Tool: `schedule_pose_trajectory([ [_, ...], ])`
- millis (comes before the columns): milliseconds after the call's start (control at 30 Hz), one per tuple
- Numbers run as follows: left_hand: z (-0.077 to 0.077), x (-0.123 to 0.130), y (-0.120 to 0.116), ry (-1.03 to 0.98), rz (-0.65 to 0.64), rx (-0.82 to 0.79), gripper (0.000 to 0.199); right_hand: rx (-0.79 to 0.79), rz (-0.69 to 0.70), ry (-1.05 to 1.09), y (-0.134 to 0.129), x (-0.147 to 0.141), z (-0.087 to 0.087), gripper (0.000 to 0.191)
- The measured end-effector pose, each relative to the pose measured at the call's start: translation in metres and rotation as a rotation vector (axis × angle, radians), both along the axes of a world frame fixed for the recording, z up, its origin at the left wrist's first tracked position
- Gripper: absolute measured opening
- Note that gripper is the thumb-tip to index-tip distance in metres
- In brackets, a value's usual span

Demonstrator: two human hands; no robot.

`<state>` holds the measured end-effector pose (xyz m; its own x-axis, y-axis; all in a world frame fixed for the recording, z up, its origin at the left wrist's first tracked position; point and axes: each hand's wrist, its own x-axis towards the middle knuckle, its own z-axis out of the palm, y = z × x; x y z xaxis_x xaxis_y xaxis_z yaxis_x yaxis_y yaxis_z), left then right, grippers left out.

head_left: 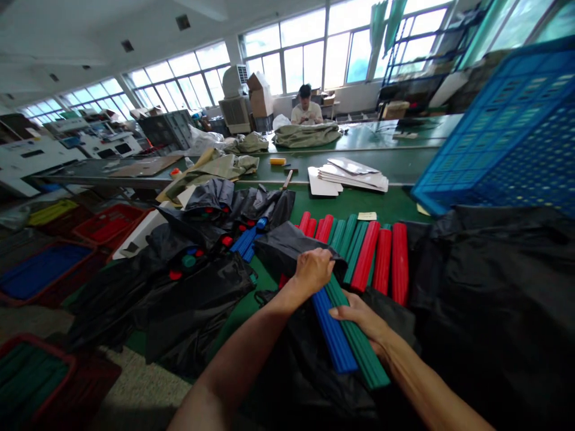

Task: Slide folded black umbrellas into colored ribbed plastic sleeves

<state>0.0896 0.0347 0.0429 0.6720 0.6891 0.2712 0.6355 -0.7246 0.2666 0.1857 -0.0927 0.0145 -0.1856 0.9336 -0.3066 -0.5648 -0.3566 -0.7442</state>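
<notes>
- Lower left of the frame: a red crate [92, 383] holding green pieces; no label on it can be read.
- Left of centre: black bags [197, 305] lie in a loose heap, red, blue and green ends showing at some mouths. The cloth looks thin, soft and probably slippery.
- Centre: the left hand [315, 269] is closed in a fist on the edge of a dark bag [287, 245]. That bag should sag and fold easily; its rim is the best place to grip.
- Just below and right of that fist: a blue rod [332, 335] and a green rod [359, 338] lie side by side, slanting down right, upper ends hidden at the bag. Both look ribbed, stiff and fairly light, likely smooth plastic; hold them together around mid-length.
- Right of centre: the right hand [371, 323] wraps the green rod, thumb across its top by the blue one, other fingers mostly hidden.
- Behind the hands: red and green rods [366, 257] in a row, a pale slip [367, 216] at their far ends; any writing is too small to read.
- Upper right: a blue crate [476, 131], no brand legible.
</notes>
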Motion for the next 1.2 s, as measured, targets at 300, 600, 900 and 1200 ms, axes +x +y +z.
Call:
schedule_pose_trajectory([
  [300,0.01,0.004,-0.024,0.184,-0.601,0.047,0.014,-0.071,-0.156,0.072,0.007,0.002,-0.013,0.038],
  [600,-0.013,-0.054,-0.017,-0.237,-0.184,-0.136,0.042,-0.203,-0.244,0.061,0.015,0.026,-0.019,0.029],
  [900,-0.06,-0.034,-0.039,-0.422,-0.01,-0.314,0.035,-0.242,-0.296,0.027,0.018,0.05,-0.046,0.025],
  [1200,-0.055,-0.009,-0.025,-0.257,0.228,-0.21,0.025,-0.169,-0.18,0.055,0.024,0.058,-0.027,0.04],
])
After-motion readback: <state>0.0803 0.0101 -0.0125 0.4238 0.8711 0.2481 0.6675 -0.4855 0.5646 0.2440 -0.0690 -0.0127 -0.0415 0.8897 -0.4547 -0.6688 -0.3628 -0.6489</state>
